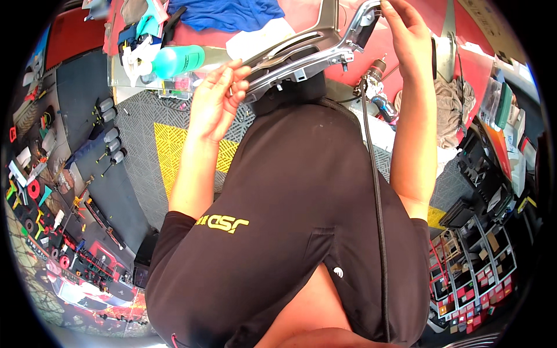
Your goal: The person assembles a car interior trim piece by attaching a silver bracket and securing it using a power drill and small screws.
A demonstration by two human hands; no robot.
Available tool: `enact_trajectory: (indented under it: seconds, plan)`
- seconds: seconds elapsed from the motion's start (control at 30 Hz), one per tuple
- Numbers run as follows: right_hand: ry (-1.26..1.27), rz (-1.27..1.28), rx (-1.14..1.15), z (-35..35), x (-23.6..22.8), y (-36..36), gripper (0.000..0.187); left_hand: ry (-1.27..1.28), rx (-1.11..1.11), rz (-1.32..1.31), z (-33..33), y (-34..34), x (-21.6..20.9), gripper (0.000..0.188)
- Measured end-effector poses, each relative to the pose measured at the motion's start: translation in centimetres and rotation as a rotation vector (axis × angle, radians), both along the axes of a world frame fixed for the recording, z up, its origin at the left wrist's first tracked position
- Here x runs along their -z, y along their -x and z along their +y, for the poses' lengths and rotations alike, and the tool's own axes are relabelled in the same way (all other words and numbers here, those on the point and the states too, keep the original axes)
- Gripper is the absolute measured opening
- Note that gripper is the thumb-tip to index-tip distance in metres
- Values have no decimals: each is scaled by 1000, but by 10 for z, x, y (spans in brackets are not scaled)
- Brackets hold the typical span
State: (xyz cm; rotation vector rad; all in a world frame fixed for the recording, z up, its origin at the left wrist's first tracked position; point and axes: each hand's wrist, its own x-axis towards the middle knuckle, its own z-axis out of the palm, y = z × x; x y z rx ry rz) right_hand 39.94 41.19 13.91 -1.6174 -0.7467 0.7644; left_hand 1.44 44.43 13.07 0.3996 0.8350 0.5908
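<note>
A grey and black plastic car trim panel (322, 60) with a silver edge and several clips is held up, tilted, over the table's near edge. My left hand (216, 95) has its fingers curled at the panel's left end. At the upper right end, the thumb and fingers of my right hand (411, 36) grip the panel's edge; some fingertips are hidden. Below my right hand, a cordless drill (374, 78) lies on the table. A bottle of green liquid with a white spray head (180, 61) lies on its side, left of the panel.
Blue cloth (229, 13) and white paper (255, 39) lie on the red table (301, 14) behind the panel. A crumpled brown-grey towel (449, 110) is at the right. A black cord (376, 197) hangs down in front of me. Tools hang on a board (43, 214) at the far left.
</note>
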Motion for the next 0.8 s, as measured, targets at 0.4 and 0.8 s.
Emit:
enact_trajectory:
  seconds: [0.4,0.8]
  plan:
    - [623,-942,-292,-238,170,-21,74,35,-80,97,-44,19,-13,36]
    - [879,-1040,-248,-207,107,9,70,60,-69,-84,-65,8,-19,35]
